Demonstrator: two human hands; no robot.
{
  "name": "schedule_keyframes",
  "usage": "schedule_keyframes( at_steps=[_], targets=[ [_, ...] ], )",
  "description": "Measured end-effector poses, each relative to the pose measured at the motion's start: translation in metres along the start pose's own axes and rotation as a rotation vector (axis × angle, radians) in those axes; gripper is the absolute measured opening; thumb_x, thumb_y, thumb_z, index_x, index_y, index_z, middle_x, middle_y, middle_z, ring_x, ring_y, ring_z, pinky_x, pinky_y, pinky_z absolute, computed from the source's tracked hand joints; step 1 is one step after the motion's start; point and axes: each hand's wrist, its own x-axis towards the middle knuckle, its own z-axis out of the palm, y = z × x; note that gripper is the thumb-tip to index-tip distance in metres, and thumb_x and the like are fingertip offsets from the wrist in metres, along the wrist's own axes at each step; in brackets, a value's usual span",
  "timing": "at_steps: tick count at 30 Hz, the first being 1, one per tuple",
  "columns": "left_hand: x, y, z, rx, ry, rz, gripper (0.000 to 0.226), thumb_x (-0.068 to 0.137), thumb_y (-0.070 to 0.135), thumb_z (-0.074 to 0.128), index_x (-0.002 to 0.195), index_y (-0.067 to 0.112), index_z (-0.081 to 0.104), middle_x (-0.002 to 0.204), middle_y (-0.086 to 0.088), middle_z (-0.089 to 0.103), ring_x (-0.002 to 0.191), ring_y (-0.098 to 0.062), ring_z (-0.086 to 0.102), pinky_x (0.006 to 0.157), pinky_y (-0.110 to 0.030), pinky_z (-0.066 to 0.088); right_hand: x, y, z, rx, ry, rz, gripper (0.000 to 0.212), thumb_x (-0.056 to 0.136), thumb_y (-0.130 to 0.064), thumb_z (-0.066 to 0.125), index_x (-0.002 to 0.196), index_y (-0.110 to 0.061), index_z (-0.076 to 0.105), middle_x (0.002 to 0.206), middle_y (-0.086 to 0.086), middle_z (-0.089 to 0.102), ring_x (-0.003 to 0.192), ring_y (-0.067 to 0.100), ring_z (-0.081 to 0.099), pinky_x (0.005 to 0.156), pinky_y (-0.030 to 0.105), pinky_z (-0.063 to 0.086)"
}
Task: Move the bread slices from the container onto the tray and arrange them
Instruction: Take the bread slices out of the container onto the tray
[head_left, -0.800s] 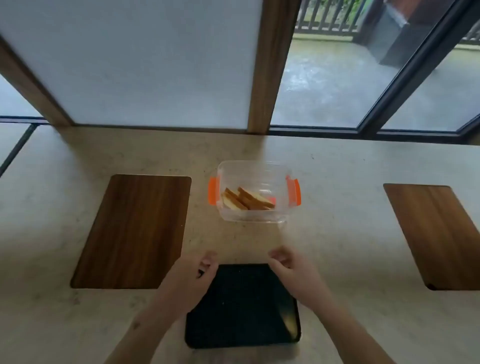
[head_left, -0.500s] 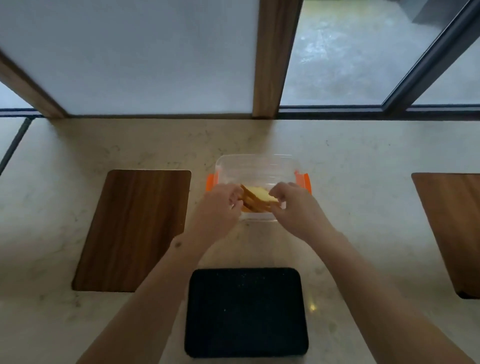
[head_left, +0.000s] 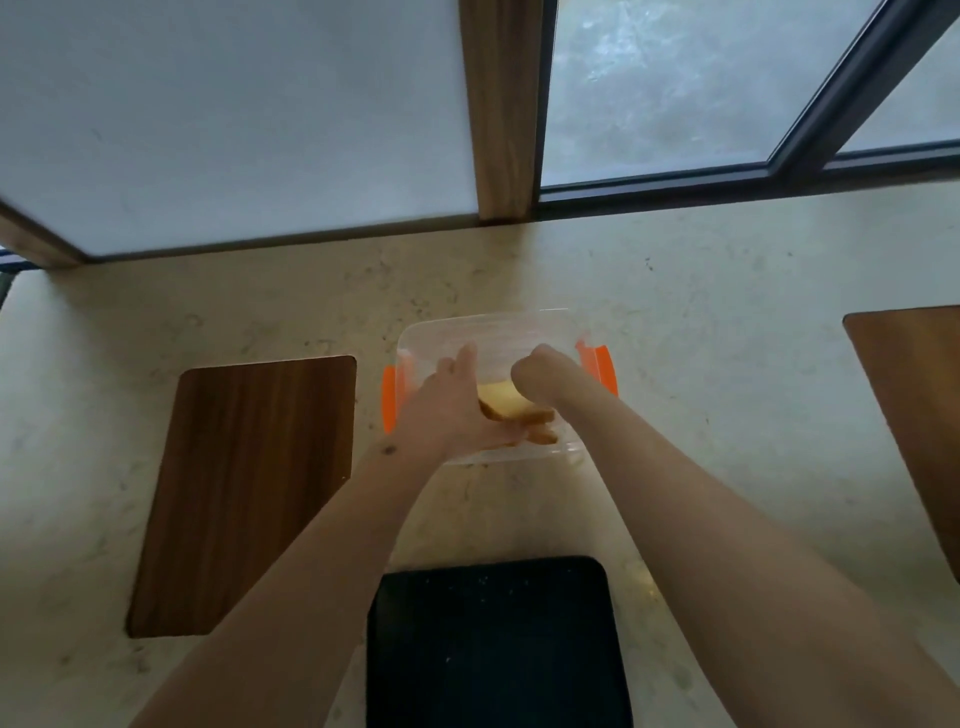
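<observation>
Nearest me, at six o'clock on the counter (head_left: 727, 291), sits the black tray (head_left: 493, 644), bare of bread as far as I can see. Off at nine o'clock lies a wooden board (head_left: 244, 493), and another wooden board (head_left: 914, 415) shows at three o'clock, cut by the frame edge.

Both my forearms run up from the bottom toward twelve o'clock and meet inside the clear container (head_left: 493, 327), which stands just beyond the tray, with orange clips (head_left: 597, 364) on its sides. The bread slices (head_left: 506, 400) lie in its bottom, between my hands.

My left hand (head_left: 452, 405) is reaching in from the seven o'clock side with its fingers held fairly close together; they look laid along the near edge of the bread, but I cannot tell whether they have closed on it. My right hand (head_left: 540, 374) is curled over the slices from the one o'clock side, knuckles up, its fingertips hidden below, so I cannot tell if it is pinching anything.

I judge the slices light, soft and easily torn or dented. I would take each by the firmer crust, on opposite edges, with a gentle flat pinch, and lift it level, clear of the near wall. Squeezing the pale middle would crush it.

Beyond the container are a wooden post (head_left: 501, 104) and window panes (head_left: 675, 78).
</observation>
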Motion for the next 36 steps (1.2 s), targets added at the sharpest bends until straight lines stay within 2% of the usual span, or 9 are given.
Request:
schedule_keyframes(
  at_steps=[2, 3, 7, 14, 20, 25, 29, 33, 36],
  targets=[
    [0.004, -0.002, 0.003, 0.022, -0.002, -0.019, 0.119, 0.058, 0.071, 0.078, 0.150, 0.026, 0.016, 0.145, -0.006, 0.045, 0.122, -0.026, 0.050, 0.092, -0.037, 0.045, 0.003, -0.001, -0.002, 0.208, -0.005, 0.078, 0.033, 0.096, -0.009, 0.047, 0.065, -0.019, 0.040, 0.067, 0.001, 0.041, 0.057, 0.015, 0.042, 0.037, 0.012, 0.043],
    [0.006, -0.003, 0.005, 0.039, 0.003, -0.026, 0.119, 0.057, 0.072, 0.078, 0.149, 0.025, 0.018, 0.142, -0.006, 0.048, 0.122, -0.026, 0.050, 0.093, -0.038, 0.045, 0.001, -0.001, -0.002, 0.049, 0.048, -0.006, 0.027, 0.095, -0.014, 0.047, 0.070, -0.023, 0.043, 0.069, 0.001, 0.042, 0.057, 0.012, 0.042, 0.024, 0.012, 0.033],
    [0.011, -0.002, 0.010, 0.097, 0.029, -0.030, 0.113, 0.059, 0.074, 0.075, 0.146, 0.022, 0.026, 0.136, -0.005, 0.054, 0.121, -0.027, 0.050, 0.099, -0.043, 0.042, 0.004, 0.003, 0.001, 0.185, 0.038, 0.077, 0.011, 0.092, -0.020, 0.046, 0.099, -0.028, 0.048, 0.073, 0.000, 0.043, 0.057, 0.014, 0.045, 0.017, 0.012, 0.025],
    [0.004, 0.005, 0.004, 0.099, 0.080, 0.026, 0.097, 0.072, 0.064, 0.071, 0.147, 0.019, 0.028, 0.142, -0.008, 0.047, 0.126, -0.030, 0.042, 0.104, -0.046, 0.037, 0.003, -0.001, 0.006, 0.263, -0.024, 0.122, 0.040, 0.093, -0.023, 0.047, 0.130, -0.010, 0.059, 0.074, -0.001, 0.042, 0.060, 0.014, 0.042, 0.052, 0.030, 0.040],
    [-0.015, 0.011, -0.023, 0.063, 0.174, 0.143, 0.095, 0.074, 0.062, 0.073, 0.147, 0.020, 0.028, 0.144, -0.008, 0.044, 0.130, -0.029, 0.038, 0.109, -0.046, 0.032, -0.012, -0.013, -0.009, 0.448, 0.084, 0.153, 0.009, 0.096, -0.014, 0.050, 0.103, -0.011, 0.054, 0.081, 0.004, 0.048, 0.068, 0.016, 0.047, 0.060, 0.032, 0.044],
    [-0.070, 0.009, -0.051, -0.004, 0.352, 0.280, 0.098, 0.072, 0.062, 0.076, 0.147, 0.022, 0.028, 0.145, -0.003, 0.041, 0.128, -0.022, 0.037, 0.107, -0.041, 0.036, -0.053, -0.017, -0.027, 0.602, 0.179, 0.060, 0.025, 0.093, -0.025, 0.054, 0.112, -0.010, 0.059, 0.107, 0.006, 0.063, 0.098, 0.022, 0.063, 0.087, 0.037, 0.058],
    [-0.142, 0.005, -0.049, -0.053, 0.443, 0.348, 0.097, 0.070, 0.064, 0.072, 0.147, 0.025, 0.026, 0.137, 0.001, 0.041, 0.115, -0.014, 0.038, 0.094, -0.033, 0.040, -0.119, -0.003, -0.017, 0.745, 0.134, -0.119, 0.027, 0.091, -0.028, 0.061, 0.115, -0.016, 0.062, 0.115, 0.006, 0.066, 0.105, 0.022, 0.065, 0.089, 0.043, 0.059],
    [-0.205, -0.017, -0.004, -0.070, 0.430, 0.341, 0.093, 0.071, 0.066, 0.063, 0.146, 0.026, 0.026, 0.132, 0.006, 0.038, 0.112, -0.009, 0.035, 0.094, -0.034, 0.040, -0.179, 0.032, 0.027, 0.819, 0.086, -0.184, 0.030, 0.090, -0.033, 0.066, 0.119, -0.025, 0.060, 0.113, 0.000, 0.068, 0.094, 0.010, 0.071, 0.074, 0.026, 0.060],
    [-0.240, -0.041, 0.045, -0.088, 0.364, 0.265, 0.092, 0.072, 0.060, 0.068, 0.147, 0.025, 0.027, 0.130, 0.004, 0.042, 0.114, -0.012, 0.039, 0.092, -0.036, 0.041, -0.204, 0.060, 0.076, 0.758, 0.031, -0.119, 0.040, 0.086, -0.038, 0.070, 0.122, -0.027, 0.057, 0.116, -0.003, 0.066, 0.100, 0.011, 0.068, 0.083, 0.032, 0.060]
  ],
)
